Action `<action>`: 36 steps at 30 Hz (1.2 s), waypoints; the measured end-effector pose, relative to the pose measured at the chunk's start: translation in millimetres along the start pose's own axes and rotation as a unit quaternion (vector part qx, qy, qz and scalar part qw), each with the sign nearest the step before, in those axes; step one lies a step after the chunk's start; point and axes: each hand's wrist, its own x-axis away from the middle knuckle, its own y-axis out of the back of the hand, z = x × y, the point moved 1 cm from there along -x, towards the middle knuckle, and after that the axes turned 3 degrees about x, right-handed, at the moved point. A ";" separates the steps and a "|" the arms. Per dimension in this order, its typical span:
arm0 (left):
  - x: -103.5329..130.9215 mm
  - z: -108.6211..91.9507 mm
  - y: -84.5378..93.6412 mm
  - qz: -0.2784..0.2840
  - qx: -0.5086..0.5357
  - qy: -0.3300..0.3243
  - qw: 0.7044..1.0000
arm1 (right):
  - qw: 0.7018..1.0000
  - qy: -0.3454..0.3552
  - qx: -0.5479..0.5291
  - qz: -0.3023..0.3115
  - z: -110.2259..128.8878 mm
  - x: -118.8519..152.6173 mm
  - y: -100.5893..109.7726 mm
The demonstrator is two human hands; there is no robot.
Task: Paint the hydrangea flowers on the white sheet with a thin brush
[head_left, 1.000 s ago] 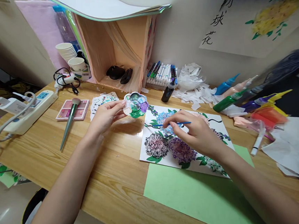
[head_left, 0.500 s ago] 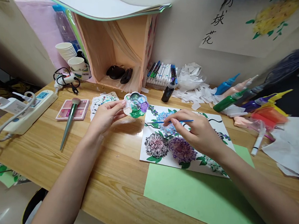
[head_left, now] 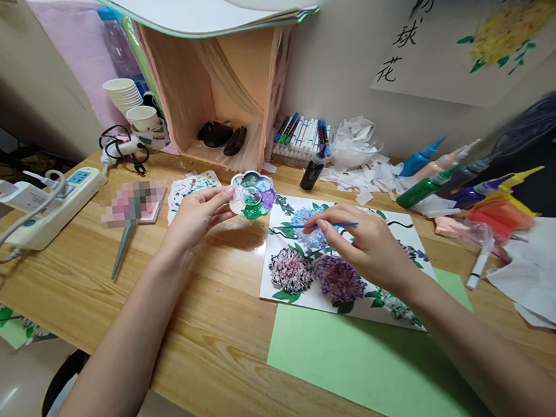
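My left hand (head_left: 201, 216) grips the edge of a small round paint palette (head_left: 251, 196) with green, purple and blue paint in its wells. A thin blue paintbrush (head_left: 289, 227) is pinched in my right hand (head_left: 359, 240), its tip at the upper left of a white sheet (head_left: 267, 287). Pink, purple and blue flower clusters with green leaves cover that sheet. The palm and wrist of my right hand hide part of the painting. Under the sheet's lower edge lies a green paper (head_left: 350, 364).
Behind the painting stand a black paint bottle (head_left: 312, 172) and a rack of markers (head_left: 301, 135). Paint bottles (head_left: 422, 187) and torn white paper (head_left: 359, 162) lie at the right. A power strip (head_left: 58, 208) and a makeup brush (head_left: 123, 248) are at the left.
The blue paintbrush and its tip have shifted very slightly to the left. My left hand and the palette have stayed in place.
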 end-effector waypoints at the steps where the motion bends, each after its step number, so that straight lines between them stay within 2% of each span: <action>1: 0.0 0.0 0.0 -0.001 0.002 0.001 1.000 | 1.000 -0.001 0.004 0.006 -0.1 -0.1 -0.4; 36: 0.4 0.5 0.0 0.001 -0.002 0.004 1.000 | 1.000 -0.011 -0.011 0.011 -1.2 -0.6 0.2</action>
